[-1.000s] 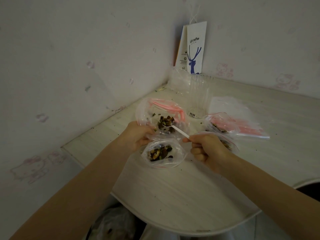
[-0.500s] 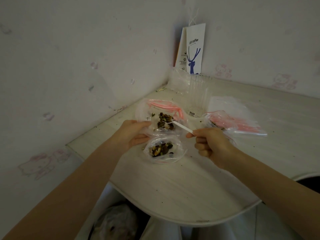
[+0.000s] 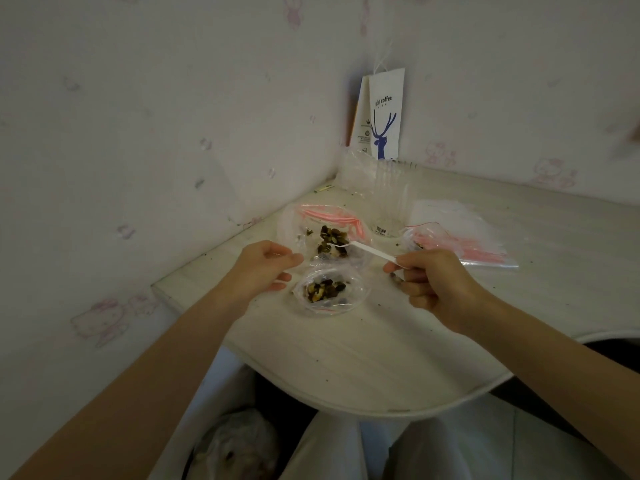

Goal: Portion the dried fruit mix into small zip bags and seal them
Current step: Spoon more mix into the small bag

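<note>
Right hand (image 3: 433, 282) thumb and forefinger pinch the white spoon (image 3: 372, 250), its bowl in the dried fruit mix (image 3: 330, 239) inside the large bag (image 3: 294, 220). Left hand (image 3: 263, 268) pinches clear plastic (image 3: 305, 252); which bag's rim, I cannot tell. The part-filled small zip bag (image 3: 329, 294) lies between the hands.

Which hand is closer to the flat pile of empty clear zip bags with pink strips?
Right. The right hand, pinching a white plastic spoon, is just beside the pile; the left hand is across the fruit bags.

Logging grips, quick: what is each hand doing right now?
Left hand: pinching the small bag at its rim, it seems.
Right hand: holding the spoon by its handle.
</note>
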